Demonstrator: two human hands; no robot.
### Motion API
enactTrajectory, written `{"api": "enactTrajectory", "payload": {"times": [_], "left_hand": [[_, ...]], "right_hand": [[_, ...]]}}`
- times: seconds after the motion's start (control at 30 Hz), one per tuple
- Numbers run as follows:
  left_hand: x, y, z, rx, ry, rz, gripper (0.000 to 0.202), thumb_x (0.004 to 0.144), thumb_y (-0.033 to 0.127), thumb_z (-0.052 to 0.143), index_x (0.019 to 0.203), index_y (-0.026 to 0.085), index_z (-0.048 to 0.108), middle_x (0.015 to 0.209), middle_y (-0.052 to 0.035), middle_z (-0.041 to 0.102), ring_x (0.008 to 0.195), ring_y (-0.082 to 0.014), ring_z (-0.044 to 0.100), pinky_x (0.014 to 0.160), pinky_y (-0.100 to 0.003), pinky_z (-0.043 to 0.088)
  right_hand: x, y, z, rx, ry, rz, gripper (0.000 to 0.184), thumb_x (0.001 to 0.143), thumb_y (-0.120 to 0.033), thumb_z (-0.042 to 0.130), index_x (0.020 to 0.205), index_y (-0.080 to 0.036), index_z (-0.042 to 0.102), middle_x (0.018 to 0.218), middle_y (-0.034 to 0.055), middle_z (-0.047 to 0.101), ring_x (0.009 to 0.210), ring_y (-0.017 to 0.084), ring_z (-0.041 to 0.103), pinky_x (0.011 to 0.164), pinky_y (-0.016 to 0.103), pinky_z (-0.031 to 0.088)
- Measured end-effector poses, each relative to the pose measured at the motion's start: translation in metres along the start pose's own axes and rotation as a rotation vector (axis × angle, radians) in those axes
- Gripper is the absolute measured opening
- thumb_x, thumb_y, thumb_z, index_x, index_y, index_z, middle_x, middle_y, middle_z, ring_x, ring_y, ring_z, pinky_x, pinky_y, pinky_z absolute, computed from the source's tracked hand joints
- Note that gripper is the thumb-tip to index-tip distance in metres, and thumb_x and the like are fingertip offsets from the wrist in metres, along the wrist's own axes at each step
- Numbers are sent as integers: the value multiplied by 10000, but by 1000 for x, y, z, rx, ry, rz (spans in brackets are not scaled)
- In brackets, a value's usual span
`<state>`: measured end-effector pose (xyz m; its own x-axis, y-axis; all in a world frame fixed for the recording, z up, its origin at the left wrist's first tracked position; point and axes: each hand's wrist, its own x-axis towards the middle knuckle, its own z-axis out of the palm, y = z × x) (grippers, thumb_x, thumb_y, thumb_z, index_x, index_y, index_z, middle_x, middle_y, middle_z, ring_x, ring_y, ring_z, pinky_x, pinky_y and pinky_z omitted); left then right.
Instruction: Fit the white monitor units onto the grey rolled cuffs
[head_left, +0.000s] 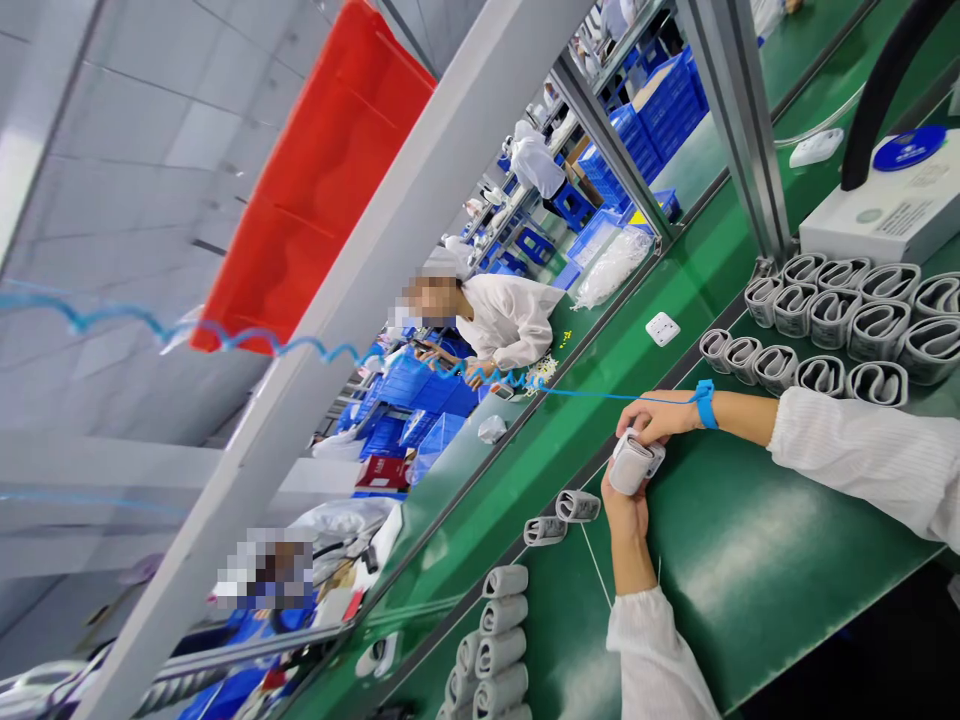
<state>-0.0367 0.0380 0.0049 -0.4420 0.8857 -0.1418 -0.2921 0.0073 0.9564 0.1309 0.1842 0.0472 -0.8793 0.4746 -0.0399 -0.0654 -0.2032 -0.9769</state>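
Observation:
My left hand (626,512) comes up from the bottom of the view, its fingers closed round a white wrist blood pressure monitor with its grey cuff rolled up (632,464). From the right, my right hand (660,415) reaches over the same monitor and grips its upper side; its fingertips are partly hidden. A blue wrist strap (703,404) with a coiled blue cord is on my right wrist. Nearest to my left hand, two rolled grey cuffs (577,506) lie at the seam of the green table (757,530).
Rows of rolled cuffs (877,330) stand at the right, more (501,655) at lower left. A white box (885,215) lies beyond. A white square piece (662,329) sits on the green strip. Metal posts (739,120) and a red bin (315,180) rise ahead; co-workers (510,315) sit across.

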Motion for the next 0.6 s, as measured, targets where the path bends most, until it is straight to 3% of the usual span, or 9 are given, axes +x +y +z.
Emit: {"api": "enactTrajectory", "payload": {"times": [0.2, 0.47, 0.6], "left_hand": [[1, -4, -2, 25, 36, -12, 633, 608, 294, 1027, 1202, 166, 849, 1145, -121, 852, 923, -245, 817, 796, -333, 670], [-2, -6, 8, 62, 52, 27, 538, 635, 251, 989, 1154, 182, 867, 1106, -102, 869, 994, -275, 836, 888, -366, 681], [-1, -8, 12, 48, 81, 27, 534, 635, 239, 966, 1151, 164, 856, 1092, -112, 865, 952, -280, 838, 858, -379, 687]], "right_hand": [[-1, 8, -1, -138, 73, 17, 453, 643, -214, 785, 1095, -183, 797, 761, -4, 744, 662, 172, 666, 580, 253, 538], [1, 11, -6, -417, 128, 8, 413, 691, -189, 772, 1101, -191, 817, 738, -20, 725, 640, 152, 626, 559, 236, 450], [1, 16, -10, -290, 95, 21, 462, 696, -175, 810, 1157, -193, 792, 730, -49, 704, 609, 133, 624, 563, 223, 491]]}}
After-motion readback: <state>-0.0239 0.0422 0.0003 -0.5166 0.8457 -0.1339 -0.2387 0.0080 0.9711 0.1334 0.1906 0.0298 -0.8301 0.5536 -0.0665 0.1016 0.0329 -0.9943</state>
